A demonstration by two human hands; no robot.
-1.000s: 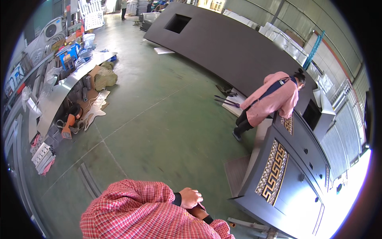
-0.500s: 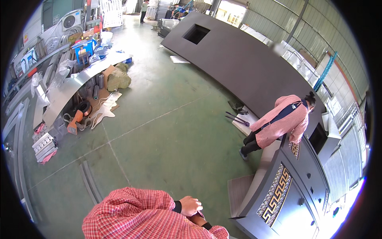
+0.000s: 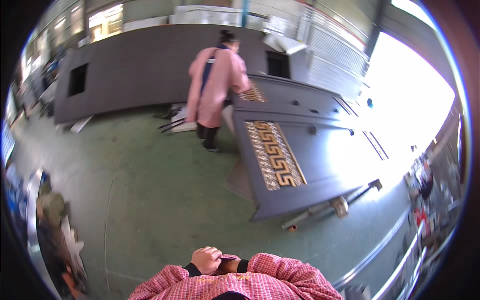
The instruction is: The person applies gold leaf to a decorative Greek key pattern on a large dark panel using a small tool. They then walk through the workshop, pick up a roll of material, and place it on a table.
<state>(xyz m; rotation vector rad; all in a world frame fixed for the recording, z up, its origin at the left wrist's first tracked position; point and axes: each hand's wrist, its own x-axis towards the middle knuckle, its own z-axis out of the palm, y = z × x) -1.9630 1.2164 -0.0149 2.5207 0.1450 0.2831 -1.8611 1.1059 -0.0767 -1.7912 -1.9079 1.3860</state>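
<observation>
My left hand (image 3: 206, 260) is held close in front of my body, its fingers curled closed. My right hand (image 3: 231, 266) meets it from the other side, its fingers mostly hidden behind the left one. A small dark edge (image 3: 228, 258) shows between the two hands; what it belongs to I cannot make out. Both sleeves are red checked with black cuffs. Ahead and to the right, apart from my hands, lies a dark grey panel (image 3: 310, 150) with a gold key-pattern inlay (image 3: 274, 155).
A co-worker in a pink smock (image 3: 212, 85) leans over a second grey panel (image 3: 300, 100). Behind stands a long dark panel (image 3: 150, 70) with square openings. A metal support (image 3: 340, 206) juts from under the near panel. Scrap and sheets (image 3: 70, 240) lie at the left; metal rails (image 3: 400, 270) at the right.
My view has swung to the right, so the panels now lie ahead and the scrap pile sits at the left edge. My hands stay together. The co-worker remains at the panel.
</observation>
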